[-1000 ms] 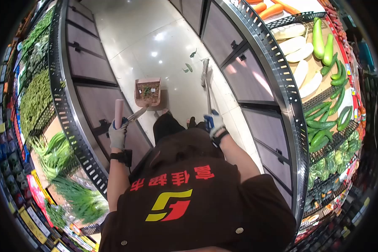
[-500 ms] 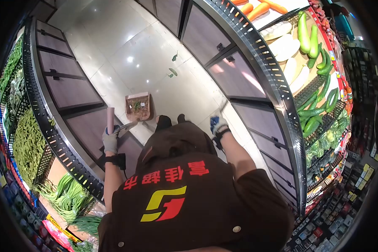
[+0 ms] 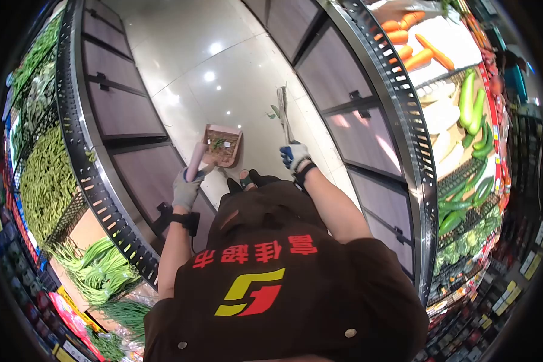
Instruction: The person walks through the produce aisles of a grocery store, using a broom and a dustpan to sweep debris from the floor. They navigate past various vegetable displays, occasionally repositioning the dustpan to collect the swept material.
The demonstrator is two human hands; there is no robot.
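My left hand, in a pale glove, is closed around the pinkish grip of a dustpan. The pan lies on the floor ahead of my feet, with green scraps and a small white piece in it. My right hand, in a blue and white glove, is closed on the handle of a broom. The broom's head points away from me, to the right of the dustpan and apart from it. Green leaves lie on the floor just left of the broom head, which partly hides what is there.
Shiny floor tiles run between two produce stands. The left stand's black rim borders green beans and long beans. Behind the right stand's rim are carrots, cucumbers and long green gourds.
My right hand has swung inward from the right-hand cabinets, bringing the broom over the floor beside the leaves. My left hand still holds the dustpan, its grip now tilted. The view has shifted.
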